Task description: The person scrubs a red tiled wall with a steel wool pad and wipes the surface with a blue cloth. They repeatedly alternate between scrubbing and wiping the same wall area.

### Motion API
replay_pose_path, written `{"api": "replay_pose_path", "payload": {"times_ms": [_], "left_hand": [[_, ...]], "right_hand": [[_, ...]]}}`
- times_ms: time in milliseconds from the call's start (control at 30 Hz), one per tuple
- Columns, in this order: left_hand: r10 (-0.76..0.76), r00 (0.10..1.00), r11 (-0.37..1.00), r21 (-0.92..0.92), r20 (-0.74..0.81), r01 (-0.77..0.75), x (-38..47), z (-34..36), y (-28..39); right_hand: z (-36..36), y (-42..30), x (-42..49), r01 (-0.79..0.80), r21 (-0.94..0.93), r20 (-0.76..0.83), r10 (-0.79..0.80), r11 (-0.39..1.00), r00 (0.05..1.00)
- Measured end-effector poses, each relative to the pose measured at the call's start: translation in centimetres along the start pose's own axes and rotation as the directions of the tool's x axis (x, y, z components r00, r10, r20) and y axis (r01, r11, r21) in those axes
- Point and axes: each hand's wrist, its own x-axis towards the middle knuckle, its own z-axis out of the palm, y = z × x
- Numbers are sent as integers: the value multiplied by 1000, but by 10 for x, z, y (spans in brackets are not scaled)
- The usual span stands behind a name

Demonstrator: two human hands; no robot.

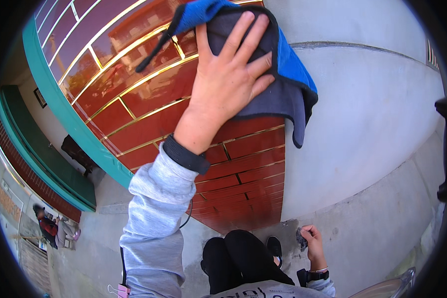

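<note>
My left hand (223, 80) lies with fingers spread on a blue-and-grey cloth with black edging (296, 70), holding it against a wall of glossy red tiles (152, 123) with gold joint lines. One thin corner of the cloth sticks out to the left, and another hangs down at the right. Low at the right, beside my black shoe (274, 249), my right hand (313, 242) pinches a small, dark grey crumpled piece (301, 239), perhaps a rag or scouring pad. Its exact kind cannot be told.
Plain grey wall (350, 111) adjoins the tiles on the right. A teal door frame (56, 85) borders them on the left, near a dark green door (41, 149). Farther off at lower left, a person (54, 227) sits low. Concrete ground (357, 223) lies below.
</note>
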Motion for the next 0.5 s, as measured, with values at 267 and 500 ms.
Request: {"api": "replay_pose_path", "payload": {"times_ms": [267,500], "left_hand": [[76,942,984,-177,326,-18,-136,32,130],[215,826,750,-630,521,202,-314,66,202]], "right_hand": [[-31,-4,-34,-13,-62,-89,8,998,996],[-56,-13,-77,-77,-223,-281,11,972,960]]}}
